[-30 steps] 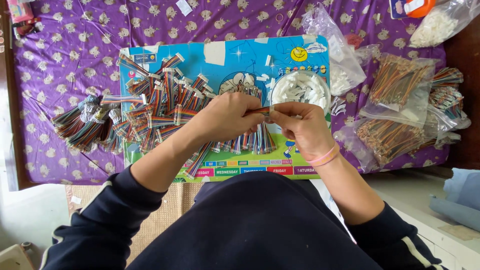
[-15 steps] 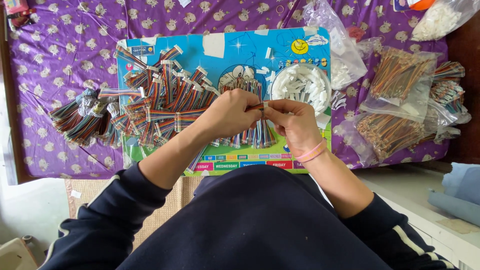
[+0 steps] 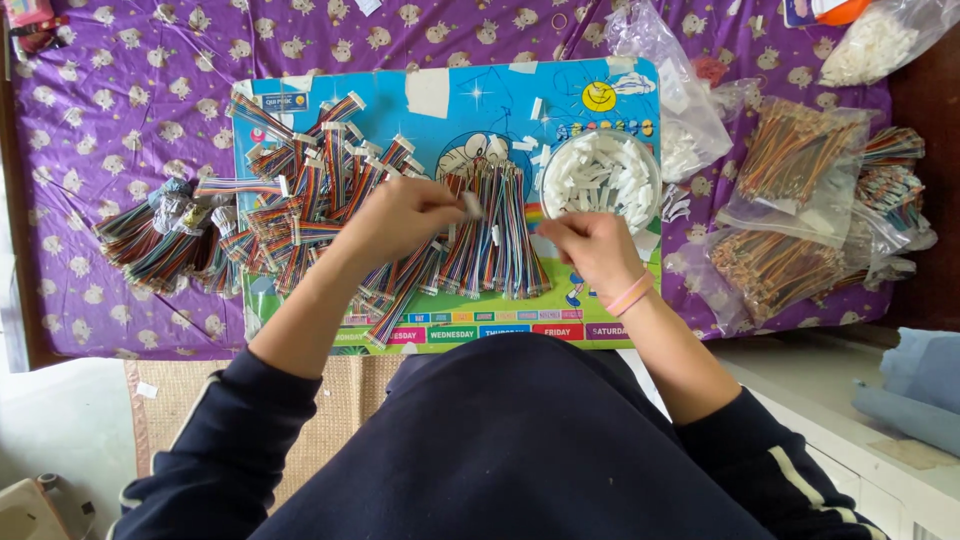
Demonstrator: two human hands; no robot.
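So I'm sat at my worktop [image 3: 120,90], which has a purple cloth with little cartoon prints over it, a blue picture board [image 3: 500,100] on top, and a woven mat [image 3: 330,420] on the floor below. My left hand [image 3: 400,215] has its fingers pinching a small white plug [image 3: 470,203] over the fanned bunch of rainbow wires [image 3: 490,235], while my right hand [image 3: 598,250] is curled shut just below the one white bowl [image 3: 600,175] of plugs, can't tell what's in it. Count-wise: one heap of finished wires [image 3: 290,200] on the left, and about three clear bags [image 3: 800,165] of wires on the right.
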